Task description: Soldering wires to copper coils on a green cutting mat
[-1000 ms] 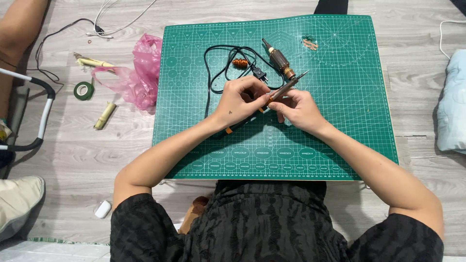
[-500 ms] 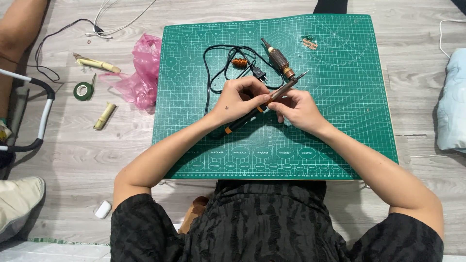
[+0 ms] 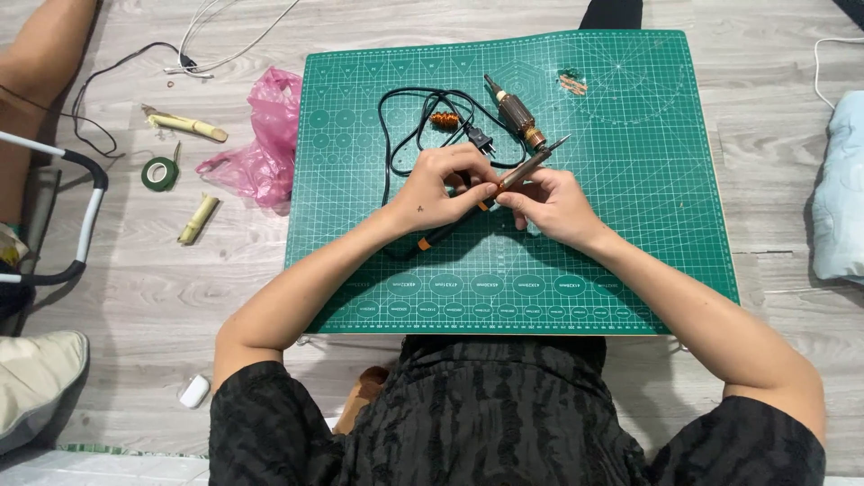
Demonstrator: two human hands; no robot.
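Both my hands meet over the middle of a green cutting mat (image 3: 630,225). My left hand (image 3: 441,189) grips the black and orange handle of a soldering iron (image 3: 531,162), whose metal tip points up and to the right. My right hand (image 3: 549,202) pinches the iron's metal shaft just below the tip. The iron's black cord (image 3: 405,117) loops across the mat behind my hands and ends in a plug (image 3: 480,139).
A motor armature (image 3: 515,112) and a small copper coil (image 3: 443,119) lie on the mat beyond my hands. Left of the mat are a pink plastic bag (image 3: 261,148), a green tape roll (image 3: 160,173) and bamboo pieces (image 3: 198,219). A pale blue cloth (image 3: 841,198) lies right.
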